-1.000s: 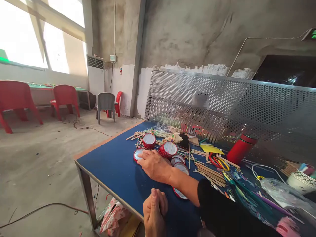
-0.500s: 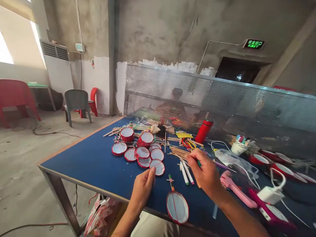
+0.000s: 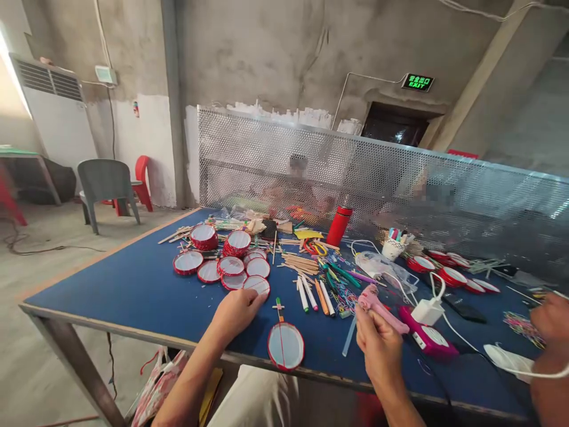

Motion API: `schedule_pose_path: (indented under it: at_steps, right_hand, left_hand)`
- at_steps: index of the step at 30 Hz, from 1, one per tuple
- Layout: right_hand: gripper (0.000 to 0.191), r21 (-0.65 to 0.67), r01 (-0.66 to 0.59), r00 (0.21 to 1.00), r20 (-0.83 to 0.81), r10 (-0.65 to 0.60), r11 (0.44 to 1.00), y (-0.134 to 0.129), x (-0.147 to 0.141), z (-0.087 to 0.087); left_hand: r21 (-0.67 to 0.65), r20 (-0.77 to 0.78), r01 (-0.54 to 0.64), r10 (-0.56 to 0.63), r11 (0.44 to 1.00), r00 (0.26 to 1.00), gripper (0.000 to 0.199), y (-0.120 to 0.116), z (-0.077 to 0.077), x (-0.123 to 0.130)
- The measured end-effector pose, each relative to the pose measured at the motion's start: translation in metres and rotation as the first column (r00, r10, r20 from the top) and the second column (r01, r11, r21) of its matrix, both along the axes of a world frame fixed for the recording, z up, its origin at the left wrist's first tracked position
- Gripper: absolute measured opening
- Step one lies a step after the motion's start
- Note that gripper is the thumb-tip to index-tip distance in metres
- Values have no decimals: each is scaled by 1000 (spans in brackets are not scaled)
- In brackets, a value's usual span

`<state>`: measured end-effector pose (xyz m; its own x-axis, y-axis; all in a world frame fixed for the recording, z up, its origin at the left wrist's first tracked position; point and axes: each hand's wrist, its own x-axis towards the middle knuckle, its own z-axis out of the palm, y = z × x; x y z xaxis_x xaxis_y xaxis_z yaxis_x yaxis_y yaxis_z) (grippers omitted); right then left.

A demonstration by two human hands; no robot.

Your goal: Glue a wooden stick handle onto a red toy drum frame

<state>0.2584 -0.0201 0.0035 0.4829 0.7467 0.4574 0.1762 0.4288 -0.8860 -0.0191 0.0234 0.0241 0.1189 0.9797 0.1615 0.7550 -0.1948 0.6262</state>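
My left hand (image 3: pixel 236 313) is closed near the table edge, its fingertips by a red-rimmed white disc (image 3: pixel 256 287); whether it holds anything is hidden. My right hand (image 3: pixel 377 341) has its fingers closed on a pink hot glue gun (image 3: pixel 381 309), which lies on the table. A translucent glue stick (image 3: pixel 349 337) lies just left of that hand. Between both hands rests a banjo-like piece (image 3: pixel 285 346), a round red-rimmed body with a craft-stick neck and a red line down its face. Nearest beyond it are several markers (image 3: pixel 308 293).
Stacked red-rimmed discs (image 3: pixel 231 265), craft sticks (image 3: pixel 300 263), a red bottle (image 3: pixel 340 225) and a pen cup (image 3: pixel 393 246) cover the blue table (image 3: pixel 120 290). A magenta power strip (image 3: pixel 427 333) with cables lies right. Another person's hand (image 3: pixel 551 317) is far right. A perforated metal screen (image 3: pixel 249 160) stands behind.
My right hand has come down from above the markers to the glue gun. My left hand stays near the discs. The view has turned right, bringing another person's hand into sight.
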Motion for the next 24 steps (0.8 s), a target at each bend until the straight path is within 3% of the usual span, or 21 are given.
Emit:
schedule_pose_path:
  at_steps: [4, 8, 12, 16, 24]
  right_hand:
    - [59, -54, -79, 976, -208, 66, 995, -3, 0, -4]
    - [62, -48, -111, 941, -327, 90, 993, -2, 3, 0]
    - [64, -54, -142, 899, -424, 106, 988, -4, 5, 0]
    - [64, -54, -173, 882, -453, 130, 983, -4, 6, -2]
    - [67, -73, -177, 883, -452, 126, 981, -6, 7, -3]
  left_hand:
    - [53, -57, -83, 86, 995, 995, 13, -6, -8, -8]
    - [90, -145, -191, 203, 977, 968, 24, -15, -15, -14]
    - [70, -260, -164, 177, 984, 949, 34, -14, -13, -8]
    - [45, -331, -155, 161, 987, 930, 25, -5, -6, -4]
    - [1, -299, -100, 96, 995, 950, 11, 3, 0, -14]
